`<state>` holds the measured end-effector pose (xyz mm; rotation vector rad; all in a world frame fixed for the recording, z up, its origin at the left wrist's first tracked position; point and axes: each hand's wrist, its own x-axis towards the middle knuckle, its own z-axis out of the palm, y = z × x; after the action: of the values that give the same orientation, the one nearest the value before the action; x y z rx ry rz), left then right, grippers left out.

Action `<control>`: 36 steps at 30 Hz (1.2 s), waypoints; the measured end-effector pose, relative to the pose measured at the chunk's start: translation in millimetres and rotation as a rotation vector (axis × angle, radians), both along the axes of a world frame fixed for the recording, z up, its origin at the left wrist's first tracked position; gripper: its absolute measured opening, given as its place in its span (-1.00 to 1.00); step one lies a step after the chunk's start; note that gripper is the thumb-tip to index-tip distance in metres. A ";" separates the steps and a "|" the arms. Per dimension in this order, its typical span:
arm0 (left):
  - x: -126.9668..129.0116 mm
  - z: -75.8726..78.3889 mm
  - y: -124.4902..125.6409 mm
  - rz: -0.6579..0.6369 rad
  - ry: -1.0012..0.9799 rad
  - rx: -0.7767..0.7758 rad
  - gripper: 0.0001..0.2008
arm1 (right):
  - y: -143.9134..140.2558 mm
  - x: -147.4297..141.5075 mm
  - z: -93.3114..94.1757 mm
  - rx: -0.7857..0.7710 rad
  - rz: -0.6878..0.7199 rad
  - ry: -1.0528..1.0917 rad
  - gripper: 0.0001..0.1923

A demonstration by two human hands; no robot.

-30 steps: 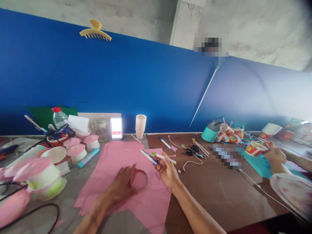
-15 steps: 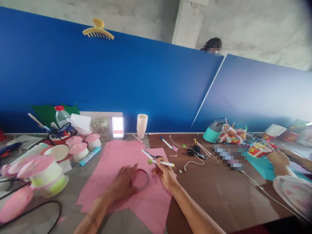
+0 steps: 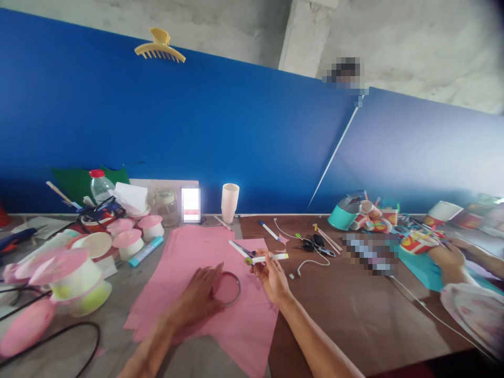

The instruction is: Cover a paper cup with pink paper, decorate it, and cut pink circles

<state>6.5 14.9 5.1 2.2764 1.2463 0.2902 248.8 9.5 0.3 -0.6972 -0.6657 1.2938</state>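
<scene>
My left hand [image 3: 199,296] lies flat on a sheet of pink paper [image 3: 185,262], its fingers pressing on the left side of a thin dark ring [image 3: 233,279]. My right hand [image 3: 271,275] is raised just right of the ring and grips a white marker [image 3: 271,258] with a green end, held about level. A pair of scissors [image 3: 239,248] lies on the pink paper just beyond the marker.
White cups with pink lids [image 3: 129,242] and a glue stick [image 3: 145,251] crowd the left. A stack of paper cups [image 3: 229,202] stands against the blue partition [image 3: 197,136]. Cables [image 3: 311,257] and pens lie mid-table. Another person's hand [image 3: 447,257] works among printed cups [image 3: 413,240] at right.
My right hand lowered the marker towards the ring, then lifted and levelled it. My left hand stayed on the ring.
</scene>
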 end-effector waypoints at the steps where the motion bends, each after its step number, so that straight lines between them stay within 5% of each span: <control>1: 0.0 0.3 -0.3 -0.003 -0.005 0.005 -0.07 | -0.2 -0.4 -1.0 -0.007 0.007 -0.003 -0.64; 15: 2.2 15.3 -4.2 -0.018 0.008 -0.031 -0.09 | 0.9 -3.2 -0.8 0.012 0.002 -0.060 -0.62; 24: 2.6 2.6 -2.4 -0.008 -0.018 0.052 -0.10 | -5.2 3.0 9.8 -0.051 -0.041 -0.326 -0.56; 31: -2.9 -9.3 0.1 -0.064 -0.085 0.130 -0.12 | -58.6 33.3 14.2 0.246 -0.328 -0.886 -0.69; 36: -3.8 -17.8 6.3 -0.081 -0.083 0.139 -0.14 | -106.3 62.9 -8.6 0.295 -0.311 -1.128 -0.73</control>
<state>2.8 21.3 -12.7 2.3992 1.1198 0.4499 311.7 -96.8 -8.3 -1.2157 -1.5380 0.4011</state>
